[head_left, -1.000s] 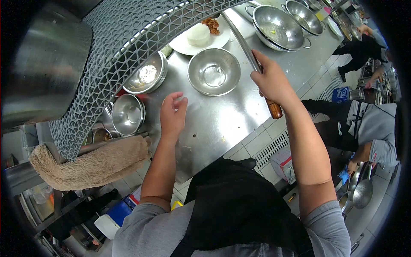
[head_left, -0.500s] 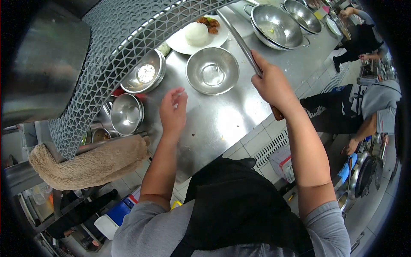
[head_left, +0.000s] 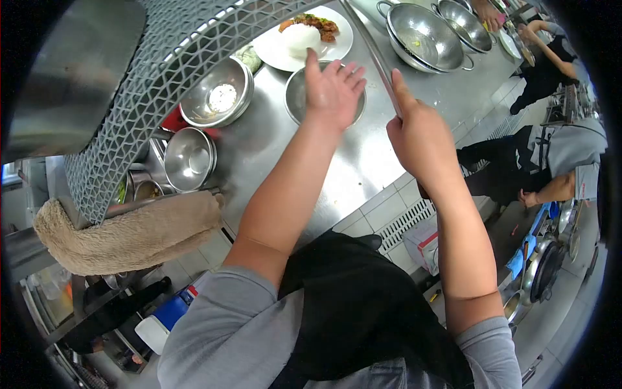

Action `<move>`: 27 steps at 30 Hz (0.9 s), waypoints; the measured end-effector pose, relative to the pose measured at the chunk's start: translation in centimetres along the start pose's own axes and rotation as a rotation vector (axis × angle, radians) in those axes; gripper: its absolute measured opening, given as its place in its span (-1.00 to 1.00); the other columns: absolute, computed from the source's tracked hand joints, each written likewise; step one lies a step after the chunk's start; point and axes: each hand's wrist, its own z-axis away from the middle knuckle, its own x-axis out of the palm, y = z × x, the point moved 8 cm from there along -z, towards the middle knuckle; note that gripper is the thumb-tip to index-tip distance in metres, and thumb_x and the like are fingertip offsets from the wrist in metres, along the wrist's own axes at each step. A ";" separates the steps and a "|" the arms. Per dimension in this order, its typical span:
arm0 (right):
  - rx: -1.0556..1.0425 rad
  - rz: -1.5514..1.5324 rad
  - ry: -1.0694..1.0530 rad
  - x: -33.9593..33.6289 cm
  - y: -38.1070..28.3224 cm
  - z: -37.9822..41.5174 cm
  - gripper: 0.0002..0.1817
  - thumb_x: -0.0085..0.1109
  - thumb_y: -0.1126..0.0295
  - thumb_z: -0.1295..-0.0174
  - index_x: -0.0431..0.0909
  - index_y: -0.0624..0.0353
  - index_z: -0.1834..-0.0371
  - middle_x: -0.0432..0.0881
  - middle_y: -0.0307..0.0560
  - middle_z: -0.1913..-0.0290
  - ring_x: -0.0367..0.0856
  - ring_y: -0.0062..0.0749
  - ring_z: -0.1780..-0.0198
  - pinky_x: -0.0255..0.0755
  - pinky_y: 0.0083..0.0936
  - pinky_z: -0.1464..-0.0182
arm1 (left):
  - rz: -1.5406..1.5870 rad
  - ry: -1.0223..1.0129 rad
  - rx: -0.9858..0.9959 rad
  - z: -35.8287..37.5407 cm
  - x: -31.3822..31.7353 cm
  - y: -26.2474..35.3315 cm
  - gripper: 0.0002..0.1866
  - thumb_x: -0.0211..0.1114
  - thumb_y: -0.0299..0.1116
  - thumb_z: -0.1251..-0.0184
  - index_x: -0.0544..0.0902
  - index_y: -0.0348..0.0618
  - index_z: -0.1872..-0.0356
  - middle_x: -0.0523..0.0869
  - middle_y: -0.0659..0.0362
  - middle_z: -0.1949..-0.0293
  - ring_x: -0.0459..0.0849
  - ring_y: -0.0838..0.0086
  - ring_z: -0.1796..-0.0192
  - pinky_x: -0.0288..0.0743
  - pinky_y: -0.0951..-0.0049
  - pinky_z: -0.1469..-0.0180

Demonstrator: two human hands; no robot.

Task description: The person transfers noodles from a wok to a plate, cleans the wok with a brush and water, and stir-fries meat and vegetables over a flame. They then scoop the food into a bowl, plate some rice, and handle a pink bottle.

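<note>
My right hand point(head_left: 424, 139) is closed around a long-handled metal utensil point(head_left: 370, 48), its index finger laid along the shaft. The utensil's far end is out of sight at the top edge, so its kind cannot be told. My left hand point(head_left: 335, 91) is open, fingers spread, over a steel bowl point(head_left: 296, 97) and hiding much of it. Just beyond is a white plate point(head_left: 269, 53) bearing a dome of white rice point(head_left: 300, 40) and browned, saucy pieces point(head_left: 322, 27).
Stacked steel bowls point(head_left: 223, 94) stand left, with another bowl point(head_left: 188, 159) nearer. Steel strainers point(head_left: 427, 39) sit at the back right. A grey mesh shelf point(head_left: 162, 71) overhangs the left; a brown towel point(head_left: 129, 233) hangs below. A co-worker point(head_left: 551, 162) stands at right, others further off.
My left hand has moved right and forward from beside the steel bowl to over it, its fingers opening out. My right hand keeps its hold, shifted slightly right. More browned food shows on the plate.
</note>
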 end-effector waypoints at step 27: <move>0.665 -1.761 -0.158 -0.9 10.6 25.9 -0.47 0.08 0.54 -0.04 0.38 0.28 -0.19 0.36 -0.21 0.61 0.34 -0.51 0.80 0.21 -0.62 0.76 | -0.595 -0.402 -0.750 18.5 -2.1 -16.9 -0.58 -0.04 -0.18 -0.51 0.40 -0.22 -0.24 0.56 0.04 -0.15 0.58 0.31 -0.11 0.38 0.29 -0.22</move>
